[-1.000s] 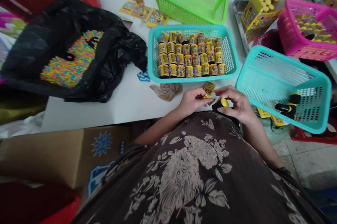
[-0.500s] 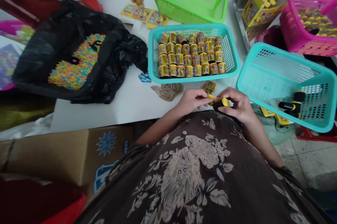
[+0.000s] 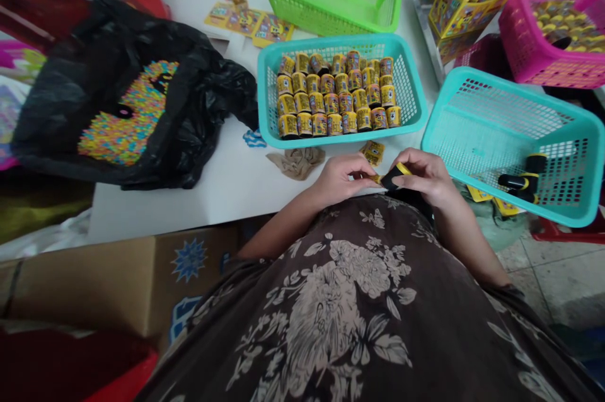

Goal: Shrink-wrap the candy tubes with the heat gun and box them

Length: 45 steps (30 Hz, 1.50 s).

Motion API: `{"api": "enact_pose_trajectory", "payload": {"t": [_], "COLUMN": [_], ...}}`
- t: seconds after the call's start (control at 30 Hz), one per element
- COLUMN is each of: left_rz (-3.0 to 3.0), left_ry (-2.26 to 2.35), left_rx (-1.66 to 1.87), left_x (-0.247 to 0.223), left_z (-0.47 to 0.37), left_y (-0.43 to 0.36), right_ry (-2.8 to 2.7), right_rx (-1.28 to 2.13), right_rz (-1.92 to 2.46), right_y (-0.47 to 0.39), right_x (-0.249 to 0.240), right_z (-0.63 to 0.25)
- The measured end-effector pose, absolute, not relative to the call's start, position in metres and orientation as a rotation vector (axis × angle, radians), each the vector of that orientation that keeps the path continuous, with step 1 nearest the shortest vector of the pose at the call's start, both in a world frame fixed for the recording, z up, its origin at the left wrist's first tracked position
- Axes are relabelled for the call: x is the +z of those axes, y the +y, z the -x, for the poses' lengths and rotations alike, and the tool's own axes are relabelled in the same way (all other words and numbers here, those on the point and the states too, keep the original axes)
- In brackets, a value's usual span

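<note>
Between the fingers of my right hand (image 3: 422, 176) is a small black container (image 3: 391, 178) with a yellow lid, tilted. My left hand (image 3: 346, 176) pinches a small yellow printed label (image 3: 377, 179), whose edge meets the container's left side. More yellow labels (image 3: 373, 152) lie on the table just above my hands. Behind them, a turquoise basket (image 3: 343, 140) holds rows of yellow-wrapped containers (image 3: 334, 125). At the right, a second turquoise basket (image 3: 477, 149) has several black containers (image 3: 535, 163) in its right end.
A black bag (image 3: 198, 112) of colourful pellets (image 3: 130, 121) lies at the left, beside a brown cloth (image 3: 300, 162). Farther back stand a green basket (image 3: 326, 21), a yellow box (image 3: 456, 14) and a pink basket (image 3: 548, 62). A cardboard box (image 3: 118, 276) is below the table.
The container in my right hand has tilted, so its black side shows more. The label is now mostly hidden by my left fingers. The whole view has shifted slightly.
</note>
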State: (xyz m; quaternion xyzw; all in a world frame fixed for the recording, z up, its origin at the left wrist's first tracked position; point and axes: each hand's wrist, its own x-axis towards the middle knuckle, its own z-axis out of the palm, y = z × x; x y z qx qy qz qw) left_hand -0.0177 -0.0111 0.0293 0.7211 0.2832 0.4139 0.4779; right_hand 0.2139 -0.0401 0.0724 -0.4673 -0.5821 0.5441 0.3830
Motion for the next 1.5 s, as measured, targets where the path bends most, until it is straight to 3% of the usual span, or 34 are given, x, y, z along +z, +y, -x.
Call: {"api": "enact_pose_trajectory", "payload": {"t": [0.23, 0.57, 0.7, 1.03, 1.27, 1.5], "left_rz": [-1.559, -1.167, -1.131, -0.605, -0.520, -0.493], "left_ry": [0.642, 0.760, 0.767, 0.622, 0.549, 0.569], "left_rx": [0.973, 0.761, 0.829, 0.883, 0.827, 0.869], "left_x": [0.023, 0.017, 0.014, 0.012, 0.012, 0.019], "left_z": [0.016, 0.010, 0.008, -0.011, -0.012, -0.018], "left_y": [-0.008, -0.012, -0.012, -0.013, -0.016, -0.020], "right_ry": [-1.259, -1.287, -1.416, -1.954, -2.023, -1.754], "right_rx": [1.561, 1.472, 1.325, 0.586, 0.551, 0.487], "right_rz": [1.150, 1.203, 1.209, 1.166, 1.156, 1.145], "right_y": [-0.038, -0.037, -0.036, -0.043, -0.044, -0.050], "right_x": [0.062, 0.054, 0.049, 0.016, 0.009, 0.017], "right_z": [-0.206, -0.201, -0.203, -0.200, -0.205, -0.198]}}
